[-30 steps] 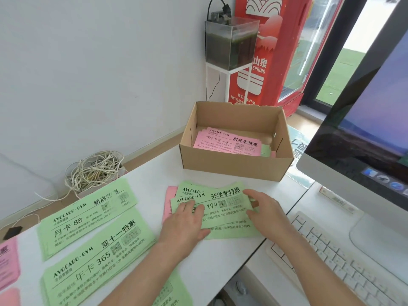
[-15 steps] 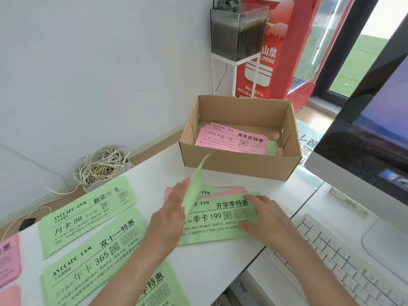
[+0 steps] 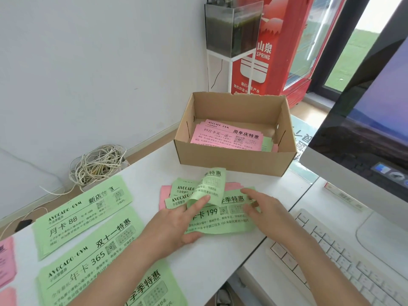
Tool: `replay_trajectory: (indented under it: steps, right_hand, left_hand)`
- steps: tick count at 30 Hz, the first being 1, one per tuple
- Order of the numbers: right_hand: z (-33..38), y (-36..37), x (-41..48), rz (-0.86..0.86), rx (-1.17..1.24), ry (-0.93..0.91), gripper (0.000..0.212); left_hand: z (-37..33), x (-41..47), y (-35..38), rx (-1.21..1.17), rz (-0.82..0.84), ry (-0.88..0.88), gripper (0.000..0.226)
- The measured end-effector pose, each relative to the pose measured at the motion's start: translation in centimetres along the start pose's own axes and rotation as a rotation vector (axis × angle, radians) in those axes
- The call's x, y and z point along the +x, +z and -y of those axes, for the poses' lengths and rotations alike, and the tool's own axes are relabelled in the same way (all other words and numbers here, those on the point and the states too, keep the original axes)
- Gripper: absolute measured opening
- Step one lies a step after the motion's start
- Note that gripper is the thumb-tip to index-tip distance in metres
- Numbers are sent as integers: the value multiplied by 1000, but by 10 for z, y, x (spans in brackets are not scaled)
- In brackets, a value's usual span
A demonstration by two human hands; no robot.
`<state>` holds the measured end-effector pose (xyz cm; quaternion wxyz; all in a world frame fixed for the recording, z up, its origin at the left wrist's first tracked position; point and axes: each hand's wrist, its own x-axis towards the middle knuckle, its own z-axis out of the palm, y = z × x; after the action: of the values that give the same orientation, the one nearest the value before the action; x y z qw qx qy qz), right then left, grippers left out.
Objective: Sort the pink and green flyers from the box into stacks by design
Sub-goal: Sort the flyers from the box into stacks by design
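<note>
An open cardboard box (image 3: 234, 165) stands on the white desk, with pink flyers (image 3: 227, 138) and a green edge inside. In front of it lies a loose pile of green flyers (image 3: 220, 221) over a pink one (image 3: 164, 195). My left hand (image 3: 176, 226) pinches the top green flyer (image 3: 209, 186), which curls up and over. My right hand (image 3: 262, 210) lies flat on the pile, fingers spread. To the left sit sorted green stacks (image 3: 81, 210), (image 3: 88, 257), (image 3: 136, 290) and pink stacks (image 3: 6, 259) at the left edge.
A computer monitor (image 3: 364, 133) and white keyboard (image 3: 344, 257) fill the right. A coil of white cable (image 3: 97, 164) lies by the wall. Behind the box stand a fish tank (image 3: 231, 27) on a white stand and a red fridge (image 3: 284, 51).
My left hand has lifted the top green flyer off the pile and curled it over to the right. My right hand stays on the pile, and the view has tilted slightly.
</note>
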<state>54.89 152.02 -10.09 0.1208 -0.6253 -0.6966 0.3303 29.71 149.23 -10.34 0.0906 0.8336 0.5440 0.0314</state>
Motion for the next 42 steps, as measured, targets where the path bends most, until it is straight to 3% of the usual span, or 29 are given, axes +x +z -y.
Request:
replay_trajectory:
  steps: [2, 8, 13, 16, 19, 22, 24, 27, 33, 35, 39, 42]
  right_hand:
    - [-1, -4, -2, -47, 215, 84, 36]
    - [-3, -1, -10, -75, 168, 148, 39]
    - [5, 2, -15, -84, -202, 152, 59]
    - [9, 5, -13, -110, -147, 196, 73]
    - [13, 5, -9, -142, -12, 217, 75]
    - [12, 3, -8, -205, 156, 228, 61]
    - [13, -2, -7, -179, 425, 274, 48]
    - [18, -12, -3, -121, 831, 333, 41]
    - [30, -30, 5, -46, 1267, 361, 27]
    - [24, -32, 6, -49, 963, 328, 36]
    - [5, -25, -1, 107, 17, 185, 81]
    - [3, -7, -6, 152, -309, 88, 97]
  left_hand:
    - [5, -2, 0, -111, -19, -68, 79]
    - [12, -7, 11, -367, -179, -177, 77]
    - [6, -12, 22, -168, -238, -21, 83]
    - [6, -9, 24, -39, -284, 19, 66]
    - [3, -7, 20, -52, -243, -20, 67]
    - [8, -5, 28, 45, -199, -58, 59]
    - [12, -6, 27, 19, -153, -108, 70]
    - [0, -7, 19, 77, -153, -24, 78]
    - [-7, 2, 15, 64, -37, -101, 48]
    - [-4, 1, 15, 9, -90, -234, 53]
    - [4, -4, 9, -295, -268, -323, 64]
    - [5, -8, 10, -374, -241, -234, 80]
